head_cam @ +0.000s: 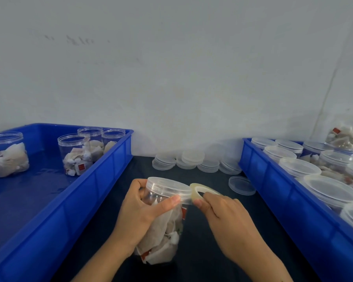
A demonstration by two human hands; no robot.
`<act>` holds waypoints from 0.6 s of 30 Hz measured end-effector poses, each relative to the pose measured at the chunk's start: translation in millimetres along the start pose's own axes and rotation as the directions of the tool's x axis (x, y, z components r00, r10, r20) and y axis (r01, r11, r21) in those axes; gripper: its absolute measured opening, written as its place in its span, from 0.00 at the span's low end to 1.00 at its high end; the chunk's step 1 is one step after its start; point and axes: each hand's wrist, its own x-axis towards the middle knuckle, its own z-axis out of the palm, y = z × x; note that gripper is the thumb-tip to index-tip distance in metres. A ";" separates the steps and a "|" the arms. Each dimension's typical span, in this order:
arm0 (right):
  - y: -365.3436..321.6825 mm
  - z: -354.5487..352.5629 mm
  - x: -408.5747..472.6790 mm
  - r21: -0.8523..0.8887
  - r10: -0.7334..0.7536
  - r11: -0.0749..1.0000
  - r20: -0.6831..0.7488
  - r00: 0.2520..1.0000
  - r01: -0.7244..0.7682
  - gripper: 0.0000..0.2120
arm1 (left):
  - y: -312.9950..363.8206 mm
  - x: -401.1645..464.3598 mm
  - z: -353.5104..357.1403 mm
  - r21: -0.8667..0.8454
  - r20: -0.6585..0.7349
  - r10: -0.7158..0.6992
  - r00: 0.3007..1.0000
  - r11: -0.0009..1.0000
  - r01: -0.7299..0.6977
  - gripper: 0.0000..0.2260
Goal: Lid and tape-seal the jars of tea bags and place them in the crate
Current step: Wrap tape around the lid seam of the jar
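**Lidded jar held between two crates, tape roll at its rim**

Left hand [140, 216] grips a clear jar [165, 224] over the dark table [208, 251]. Fingers curl round the far side and are mostly hidden; thumb lies pressed across the near wall just under the lid [168, 187]. Jar is tilted, lid end away from the camera. Tea bags fill the lower part; red tags show through the wall. The jar's base is hard to make out against the dark top, so whether it touches the table cannot be told.

Right hand [222, 212] pinches a roll of clear tape [202, 193] between thumb and curled fingers, held just beside the lid's right edge. A short pale strip seems to run from roll to jar near the thumb tips; being transparent, its exact end cannot be fixed.

Left blue crate [102, 180]: four open jars [75, 153] of tea bags stand inside, without lids. The crate's near end is cut off by the frame edge.

Right blue crate [273, 180]: lidded jars [330, 190] packed close, one more jar perched on top at the far end. Count uncertain; the frame cuts the row at the right.

Spare lids [192, 159] lie in low stacks by the wall between the crates, one single lid apart, nearer the right crate. Both forearms run out of the bottom edge.
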 end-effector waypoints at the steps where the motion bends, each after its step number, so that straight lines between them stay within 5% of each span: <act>1: 0.2 -0.3 -0.2 -0.005 0.000 1.000 -0.007 1.000 0.000 0.18 | 0.1 0.3 0.1 -0.006 0.011 0.000 1.000 1.000 0.000 0.38; 13: -2.1 8.2 0.9 -0.121 0.050 0.991 -0.108 0.993 -0.063 0.32 | -2.9 -0.2 1.8 -0.078 0.079 -0.009 0.997 0.997 0.015 0.33; 18: -5.0 17.8 -1.1 -0.051 0.077 0.995 -0.186 0.979 -0.088 0.24 | 0.5 -3.1 2.0 0.007 0.107 0.034 0.994 0.999 -0.035 0.28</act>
